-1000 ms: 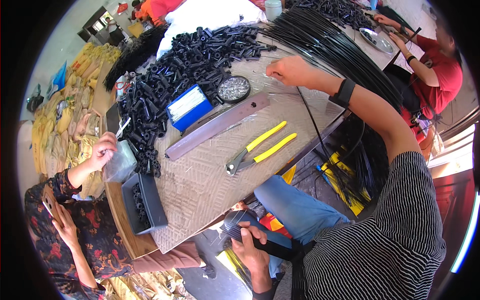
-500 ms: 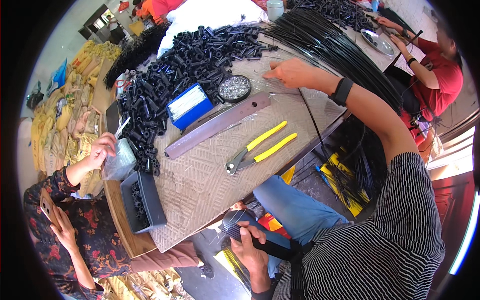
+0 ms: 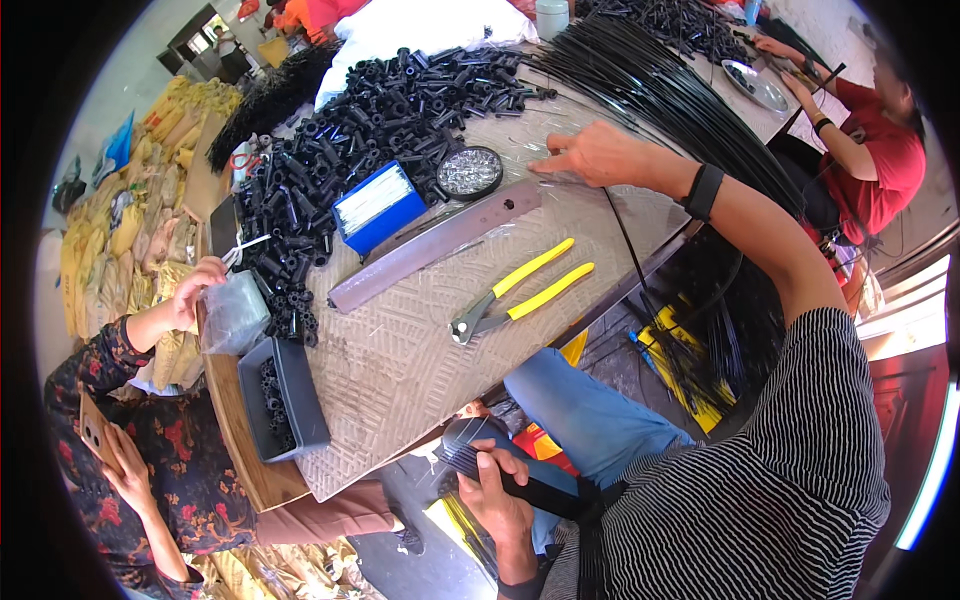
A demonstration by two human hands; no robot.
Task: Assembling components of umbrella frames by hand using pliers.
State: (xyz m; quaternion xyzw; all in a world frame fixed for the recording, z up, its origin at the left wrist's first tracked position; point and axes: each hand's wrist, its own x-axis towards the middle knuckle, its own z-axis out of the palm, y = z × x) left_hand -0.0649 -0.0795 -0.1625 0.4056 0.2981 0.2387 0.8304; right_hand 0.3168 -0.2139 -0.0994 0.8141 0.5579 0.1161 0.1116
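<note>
Watching the head feed from my end, the main change over the last second is the right hand (image 3: 610, 160). It's slid a little nearer, and the fingers have gone from bunched to a pointing shape. The fingertips are now just beside the far right end of the metal bar (image 3: 435, 245); can't tell if they touch. Index is stretched out, the others curl under, and I honestly can't tell if they hold anything. A thin black strand (image 3: 630, 235) runs from beneath that hand toward the near table edge, maybe pinched, maybe just passing under.

Left hand (image 3: 500, 505) hasn't really budged: down near the lap, closed round a black ribbed thing (image 3: 462, 440).

So for the work, only the reach is different. The bar still lies slantwise mid-table, with the yellow-handled cutters (image 3: 533, 267) on its near side, and the blue box (image 3: 395, 222) and round dish (image 3: 484, 194) on its far side, none of it shifted. Over on the left, a co-worker's hand (image 3: 200, 285) is at a clear bag (image 3: 235, 315).
</note>
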